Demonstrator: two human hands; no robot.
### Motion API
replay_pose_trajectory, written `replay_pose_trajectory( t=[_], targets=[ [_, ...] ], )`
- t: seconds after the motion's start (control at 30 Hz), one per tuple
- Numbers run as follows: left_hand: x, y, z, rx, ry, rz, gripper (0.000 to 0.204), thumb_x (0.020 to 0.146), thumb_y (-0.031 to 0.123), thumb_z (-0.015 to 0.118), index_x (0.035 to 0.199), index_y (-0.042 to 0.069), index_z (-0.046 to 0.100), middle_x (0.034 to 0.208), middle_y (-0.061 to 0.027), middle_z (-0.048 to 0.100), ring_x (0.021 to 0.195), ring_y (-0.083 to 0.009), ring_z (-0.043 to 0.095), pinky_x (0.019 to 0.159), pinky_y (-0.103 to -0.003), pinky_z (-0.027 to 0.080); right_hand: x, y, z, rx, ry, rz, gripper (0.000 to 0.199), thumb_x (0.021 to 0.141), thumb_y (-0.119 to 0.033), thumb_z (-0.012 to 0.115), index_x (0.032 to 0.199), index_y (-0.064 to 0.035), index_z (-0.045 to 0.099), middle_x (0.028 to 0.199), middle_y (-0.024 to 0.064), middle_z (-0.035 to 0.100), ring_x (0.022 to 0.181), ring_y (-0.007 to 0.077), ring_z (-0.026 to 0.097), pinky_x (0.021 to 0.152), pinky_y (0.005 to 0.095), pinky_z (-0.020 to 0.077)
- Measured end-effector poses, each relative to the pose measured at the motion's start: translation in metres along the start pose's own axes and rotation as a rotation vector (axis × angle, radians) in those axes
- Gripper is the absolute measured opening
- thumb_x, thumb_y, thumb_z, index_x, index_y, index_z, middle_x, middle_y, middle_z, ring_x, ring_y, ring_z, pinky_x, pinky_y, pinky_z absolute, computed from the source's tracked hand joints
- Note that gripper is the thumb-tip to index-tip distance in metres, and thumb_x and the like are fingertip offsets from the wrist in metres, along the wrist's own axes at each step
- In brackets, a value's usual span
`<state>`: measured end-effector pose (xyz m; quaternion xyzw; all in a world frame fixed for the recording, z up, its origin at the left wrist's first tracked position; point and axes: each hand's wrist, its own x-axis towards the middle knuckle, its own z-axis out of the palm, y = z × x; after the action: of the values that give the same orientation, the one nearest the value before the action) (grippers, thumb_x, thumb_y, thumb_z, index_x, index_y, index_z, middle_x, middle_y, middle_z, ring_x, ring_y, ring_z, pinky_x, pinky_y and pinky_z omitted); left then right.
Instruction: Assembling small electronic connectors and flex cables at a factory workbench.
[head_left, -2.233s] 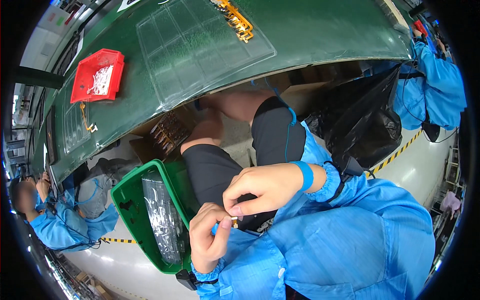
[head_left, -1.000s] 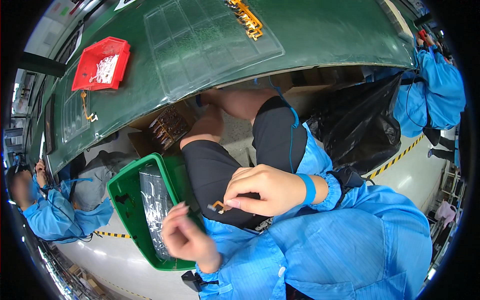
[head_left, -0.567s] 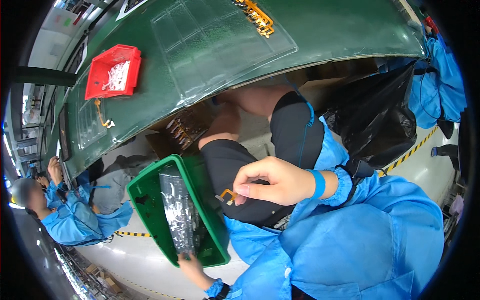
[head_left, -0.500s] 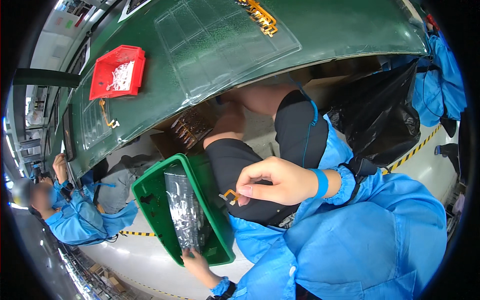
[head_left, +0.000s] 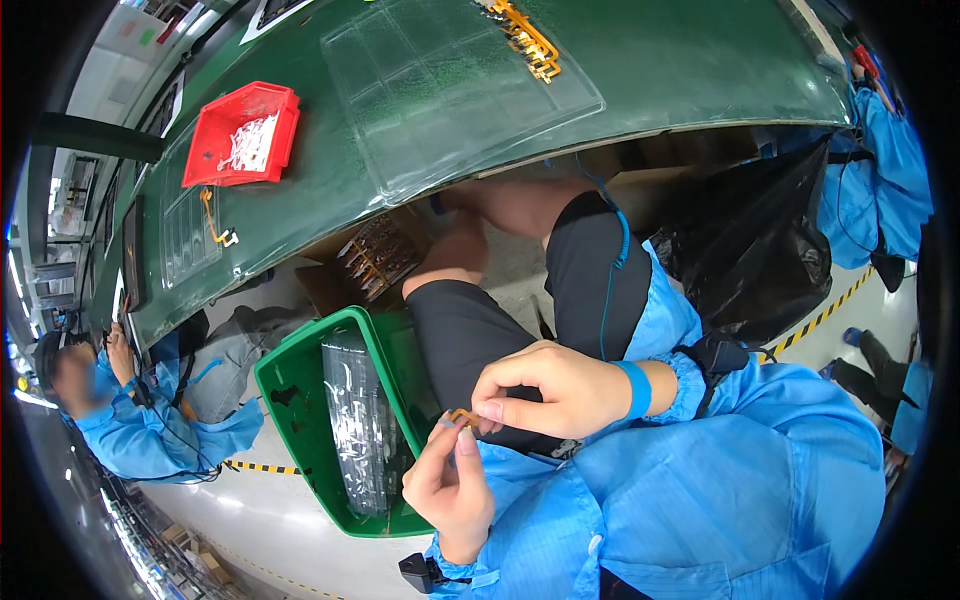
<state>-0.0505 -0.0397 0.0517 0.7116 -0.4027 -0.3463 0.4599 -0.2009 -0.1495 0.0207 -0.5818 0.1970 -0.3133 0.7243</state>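
Left hand (head_left: 452, 492) returned from bin (head_left: 305, 440), grip unclear, to orange strip (head_left: 461, 413) right hand (head_left: 552, 388) pinches.

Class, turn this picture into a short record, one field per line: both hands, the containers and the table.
Right hand: pinching a small orange flat strip, blue band at the wrist
Left hand: fingertips at the strip's other end; whether they grip it is unclear
Green bin: beside the legs, a clear plastic sheet or tray inside
Red bin: on the table, holding small white pieces
Table: green, with a clear tray bearing orange strips
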Motion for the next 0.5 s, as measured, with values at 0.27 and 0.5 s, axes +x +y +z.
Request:
replay_pose_trajectory(
  t=[0.27,0.5],
  targets=[
    [0.008,0.001,0.007,0.263,-0.049,0.266,0.016,0.089,0.001,0.062,0.095,-0.012,0.068,0.088,-0.0229,0.071,0.084,-0.0238,0.070,0.078,-0.031,0.053,-0.001,0.005,-0.006,-0.224,-0.067,-0.102,0.014,0.090,-0.013,0.064,0.091,0.0015,0.064,0.082,0.0116,0.068,0.073,0.0243,0.067,0.066,0.0326,0.0525],
    [0.011,0.006,0.010,0.417,-0.042,0.406,0.011,0.087,-0.004,0.061,0.092,-0.012,0.067,0.085,-0.0233,0.070,0.082,-0.0323,0.071,0.073,-0.034,0.054,0.003,0.006,-0.005,-0.204,-0.037,-0.090,0.015,0.087,-0.011,0.064,0.084,0.0039,0.063,0.076,0.0178,0.067,0.070,0.0316,0.067,0.063,0.0371,0.0525]
  ],
)
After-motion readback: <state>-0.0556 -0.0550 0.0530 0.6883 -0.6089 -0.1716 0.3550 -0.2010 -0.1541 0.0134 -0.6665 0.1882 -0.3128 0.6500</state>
